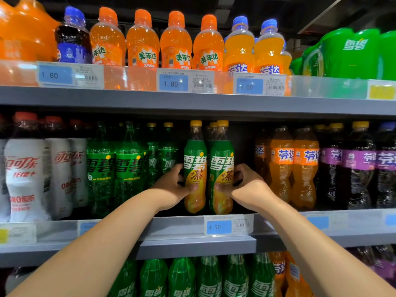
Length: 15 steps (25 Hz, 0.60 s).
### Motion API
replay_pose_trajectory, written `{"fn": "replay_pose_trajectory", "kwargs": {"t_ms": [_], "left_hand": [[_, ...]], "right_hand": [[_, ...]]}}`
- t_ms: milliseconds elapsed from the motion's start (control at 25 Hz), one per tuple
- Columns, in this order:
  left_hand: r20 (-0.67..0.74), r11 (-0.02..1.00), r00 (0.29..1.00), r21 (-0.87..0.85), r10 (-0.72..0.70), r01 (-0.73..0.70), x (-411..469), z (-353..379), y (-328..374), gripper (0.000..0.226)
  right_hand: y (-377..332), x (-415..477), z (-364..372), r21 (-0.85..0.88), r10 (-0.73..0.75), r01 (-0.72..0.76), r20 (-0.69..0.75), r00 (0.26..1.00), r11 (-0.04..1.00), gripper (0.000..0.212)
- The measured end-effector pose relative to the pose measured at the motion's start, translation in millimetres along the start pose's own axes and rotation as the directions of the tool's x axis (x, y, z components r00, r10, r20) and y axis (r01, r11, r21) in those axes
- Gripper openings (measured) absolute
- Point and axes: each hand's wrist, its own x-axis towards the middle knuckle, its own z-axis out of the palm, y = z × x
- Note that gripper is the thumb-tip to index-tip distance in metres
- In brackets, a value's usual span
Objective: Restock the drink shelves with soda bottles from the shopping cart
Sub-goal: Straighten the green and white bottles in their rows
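The left price tag (pixel 55 75) on the upper shelf reads 1.80; the middle price tag (pixel 173 83) 1.80; the right price tag (pixel 249 87) 2.00; the lower price tag (pixel 218 227) 4.90; orange bottles (pixel 176 50) carry 美年达; yellow-capped bottles (pixel 195 151) 雪碧 and 茶; white bottles (pixel 23 168) 纤维+; purple-labelled bottles (pixel 368 157) 芬达; the green pack (pixel 354 45) 雪碧.

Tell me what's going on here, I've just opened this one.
A person is stocking the middle shelf. The left hand grips one yellow-capped green and yellow bottle, and the right hand grips its twin right beside it. Both bottles are upright and appear to rest on the shelf, above the 4.90 price tag. Green soda bottles stand to their left and orange soda bottles to their right. The cart is not in view.
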Motion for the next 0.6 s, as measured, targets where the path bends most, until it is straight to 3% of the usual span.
{"fn": "replay_pose_trajectory", "kwargs": {"t_ms": [120, 360, 440, 600], "left_hand": [[0.002, 0.999, 1.0, -0.035, -0.001, 0.001, 0.0, 1.8, -0.1, 0.083], [-0.065, 1.0, 0.998, -0.012, -0.014, 0.014, -0.6, 1.8, 1.6, 0.078], [-0.146, 1.0, 0.989, -0.011, 0.015, -0.017, -0.8, 0.6, 4.7, 0.084], [-0.287, 0.99, 0.948, 0.062, 0.139, -0.126, -10.8, -0.2, 11.0, 0.074]], "right_hand": [[5.4, -1.9, 2.6, -0.039, -0.012, 0.014, 0.069, 0.998, 0.999, 0.064], [8.0, -3.7, 1.6, -0.045, -0.032, 0.033, 0.019, 0.999, 0.998, 0.072], [4.0, -8.9, -0.8, 0.032, -0.064, 0.066, -0.047, 0.997, 0.997, 0.07], [0.0, -27.7, -11.2, 0.12, -0.158, 0.208, -0.335, 0.929, 0.971, 0.05]]}}
